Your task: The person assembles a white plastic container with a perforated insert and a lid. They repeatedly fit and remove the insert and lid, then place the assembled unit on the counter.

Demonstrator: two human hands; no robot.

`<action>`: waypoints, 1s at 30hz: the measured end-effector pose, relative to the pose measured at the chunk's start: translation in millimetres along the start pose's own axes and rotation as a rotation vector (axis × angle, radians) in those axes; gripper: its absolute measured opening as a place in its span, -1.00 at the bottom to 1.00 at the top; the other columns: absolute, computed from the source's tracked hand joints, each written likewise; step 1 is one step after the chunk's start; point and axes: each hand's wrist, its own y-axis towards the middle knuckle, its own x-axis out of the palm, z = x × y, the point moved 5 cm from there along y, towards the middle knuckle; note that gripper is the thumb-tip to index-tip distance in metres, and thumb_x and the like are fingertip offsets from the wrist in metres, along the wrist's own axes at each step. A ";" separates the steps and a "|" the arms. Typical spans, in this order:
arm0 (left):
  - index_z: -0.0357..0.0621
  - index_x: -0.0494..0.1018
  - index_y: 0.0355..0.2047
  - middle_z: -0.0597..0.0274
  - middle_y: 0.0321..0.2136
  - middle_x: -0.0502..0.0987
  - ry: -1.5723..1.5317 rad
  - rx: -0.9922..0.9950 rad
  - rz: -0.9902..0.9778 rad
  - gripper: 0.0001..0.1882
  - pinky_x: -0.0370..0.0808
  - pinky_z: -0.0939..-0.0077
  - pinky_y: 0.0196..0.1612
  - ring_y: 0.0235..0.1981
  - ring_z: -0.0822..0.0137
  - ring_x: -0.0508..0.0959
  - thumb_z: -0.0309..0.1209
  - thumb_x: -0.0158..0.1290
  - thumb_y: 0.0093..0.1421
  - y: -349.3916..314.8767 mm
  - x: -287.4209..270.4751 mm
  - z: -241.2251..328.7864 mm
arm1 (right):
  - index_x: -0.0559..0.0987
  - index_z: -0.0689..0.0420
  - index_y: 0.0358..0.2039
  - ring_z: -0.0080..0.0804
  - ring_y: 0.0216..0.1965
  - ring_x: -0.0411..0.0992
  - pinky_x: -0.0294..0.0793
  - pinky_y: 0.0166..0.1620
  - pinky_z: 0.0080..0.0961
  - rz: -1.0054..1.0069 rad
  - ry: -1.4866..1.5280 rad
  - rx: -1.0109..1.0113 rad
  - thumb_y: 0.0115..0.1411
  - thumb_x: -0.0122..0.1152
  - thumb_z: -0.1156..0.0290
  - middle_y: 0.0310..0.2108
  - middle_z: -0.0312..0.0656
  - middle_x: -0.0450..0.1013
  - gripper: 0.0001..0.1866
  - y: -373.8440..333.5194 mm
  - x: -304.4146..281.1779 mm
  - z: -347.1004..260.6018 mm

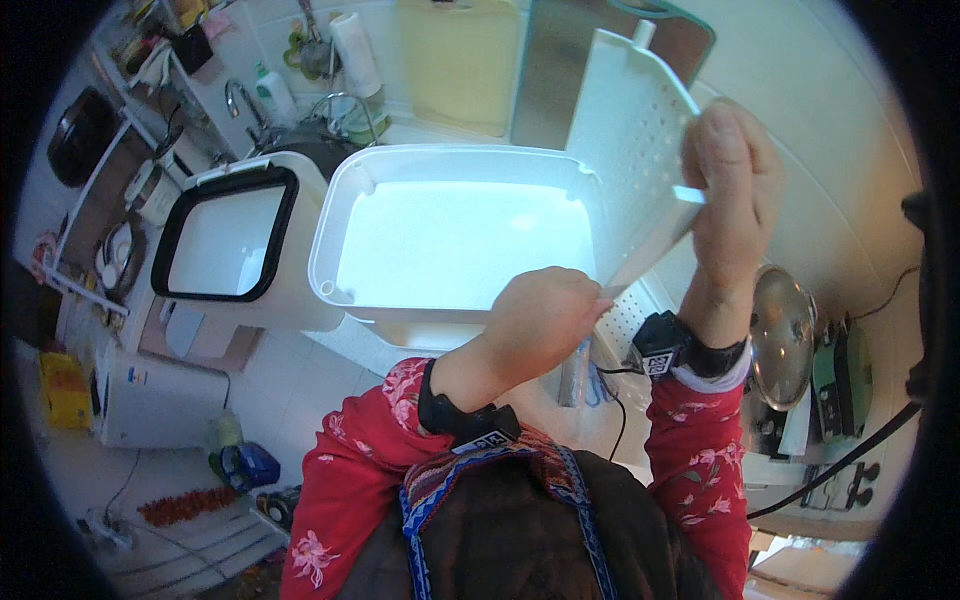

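Note:
A white perforated plastic tray (pixel 625 130) is tilted up on edge beside the right end of a large white rectangular bin (pixel 460 152). My right hand (pixel 735 185) is closed round the tray's upper right edge. Lower down, my left hand (pixel 545 315) is closed at the tray's near corner, over the bin's front right rim; its fingertips are mostly hidden. Inside the bin only a bright white bottom shows. Below the tray lies another perforated white surface (pixel 630 312), partly covered by my hands.
A white container (pixel 318 235) with a black-rimmed lid (pixel 160 270) stands left of the bin. Behind are a sink tap (pixel 240 100), a soap bottle (pixel 273 92), a paper roll (pixel 355 55) and cutting boards (pixel 455 65). A metal pot lid (pixel 780 335) stands at the right.

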 end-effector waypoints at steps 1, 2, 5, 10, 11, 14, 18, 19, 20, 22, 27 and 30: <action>-0.21 0.36 -0.65 -0.01 -0.63 0.39 -0.029 0.001 -0.006 -0.69 0.34 0.12 -0.45 -0.54 -0.06 0.42 -0.27 0.01 0.14 -0.6 -0.3 -0.8 | 0.27 0.10 -0.62 -0.69 -0.60 0.03 0.00 -0.52 -0.68 -0.013 0.028 0.017 0.27 -0.11 0.31 -0.65 -0.42 0.12 -0.68 0.4 3.2 1.7; -0.22 0.38 -0.65 -0.02 -0.63 0.41 -0.010 -0.028 -0.047 -0.68 0.35 0.12 -0.43 -0.53 -0.07 0.43 -0.26 -0.02 0.16 -1.3 1.1 -2.4 | 0.26 0.10 -0.62 -0.69 -0.60 0.03 -0.01 -0.52 -0.69 -0.015 0.041 0.035 0.27 -0.11 0.31 -0.65 -0.42 0.12 -0.68 -0.4 5.7 3.0; -0.22 0.41 -0.64 -0.03 -0.62 0.43 0.002 -0.093 -0.143 -0.65 0.36 0.12 -0.43 -0.52 -0.07 0.45 -0.22 -0.04 0.16 -1.2 2.8 -5.6 | 0.25 0.10 -0.62 -0.68 -0.60 0.03 -0.02 -0.52 -0.68 -0.025 -0.024 0.044 0.27 -0.12 0.32 -0.64 -0.42 0.11 -0.69 0.0 6.1 3.4; -0.20 0.42 -0.65 -0.03 -0.61 0.45 0.084 -0.124 -0.182 -0.62 0.38 0.12 -0.42 -0.52 -0.06 0.47 -0.17 -0.04 0.15 1.3 2.1 -3.4 | 0.38 0.16 -0.36 -0.54 -0.32 0.32 0.25 -0.23 -0.66 -0.311 0.208 -0.011 0.29 -0.26 0.19 -0.39 -0.27 0.36 -0.68 4.7 -13.0 5.2; -0.20 0.43 -0.65 -0.03 -0.62 0.45 0.088 -0.138 -0.204 -0.62 0.38 0.12 -0.42 -0.52 -0.06 0.48 -0.16 -0.04 0.15 1.2 3.1 -3.1 | 0.38 0.17 -0.25 -0.49 -0.20 0.31 0.23 -0.12 -0.59 -0.256 0.306 0.022 0.29 -0.28 0.16 -0.27 -0.22 0.36 -0.65 4.2 -23.8 13.2; -0.17 0.46 -0.60 0.02 -0.62 0.45 0.198 -0.026 -0.149 -0.70 0.39 0.15 -0.47 -0.54 -0.01 0.48 -0.22 -0.01 0.14 -0.9 -0.7 3.5 | 0.37 0.19 -0.01 -0.33 0.10 0.26 0.11 0.16 -0.41 -0.053 0.385 0.030 0.29 -0.31 0.12 0.02 -0.11 0.36 -0.53 -6.9 -57.5 46.3; -0.19 0.45 -0.60 0.03 -0.65 0.43 0.246 0.008 -0.202 -0.76 0.35 0.21 -0.52 -0.60 0.02 0.45 -0.33 0.03 0.14 -8.6 -1.8 2.3 | 0.44 0.21 -0.03 -0.37 0.08 0.28 0.11 0.18 -0.40 0.084 0.350 0.220 0.30 -0.30 0.09 -0.01 -0.13 0.40 -0.50 -75.2 -79.7 94.1; -0.20 0.45 -0.60 0.04 -0.66 0.42 0.216 0.011 -0.209 -0.76 0.34 0.23 -0.53 -0.61 0.03 0.44 -0.34 0.04 0.14 -11.0 -4.5 0.9 | 0.44 0.22 -0.03 -0.38 0.06 0.30 0.13 0.16 -0.41 0.090 0.342 0.273 0.31 -0.30 0.09 -0.02 -0.13 0.41 -0.49 -98.7 -77.9 101.2; -0.20 0.45 -0.61 0.04 -0.66 0.42 0.191 0.009 -0.209 -0.77 0.33 0.25 -0.55 -0.63 0.03 0.43 -0.36 0.05 0.14 -14.1 -9.5 -1.5 | 0.45 0.22 -0.03 -0.38 0.05 0.30 0.15 0.15 -0.42 0.057 0.309 0.304 0.31 -0.29 0.09 -0.02 -0.13 0.41 -0.49 -122.0 -74.8 103.0; -0.22 0.45 -0.61 0.06 -0.66 0.42 0.159 0.068 -0.234 -0.77 0.31 0.27 -0.56 -0.64 0.03 0.42 -0.38 0.05 0.15 -18.0 -18.6 -5.1 | 0.46 0.22 -0.04 -0.39 0.02 0.32 0.19 0.12 -0.43 -0.045 0.255 0.332 0.30 -0.27 0.09 -0.04 -0.14 0.42 -0.50 -160.6 -59.9 102.4; -0.29 0.51 -0.45 0.05 -0.58 0.49 0.054 -0.022 -0.294 -0.85 0.37 0.44 -0.42 -0.54 0.14 0.47 -0.46 0.02 0.16 -29.5 -45.3 -20.5 | 0.46 0.21 -0.06 -0.33 -0.02 0.35 0.26 0.08 -0.42 -0.123 0.423 0.431 0.26 -0.10 0.23 -0.08 -0.13 0.42 -0.62 -223.7 -23.4 84.8; -0.31 0.51 -0.34 0.13 -0.45 0.55 -0.013 -0.109 -0.243 -0.83 0.41 0.48 -0.30 -0.44 0.29 0.51 -0.45 0.00 0.19 -36.9 -57.5 -22.5 | 0.43 0.18 -0.02 -0.25 -0.01 0.34 0.27 0.07 -0.41 -0.165 0.359 0.335 0.23 -0.04 0.27 -0.03 -0.08 0.37 -0.63 -235.2 -6.5 73.6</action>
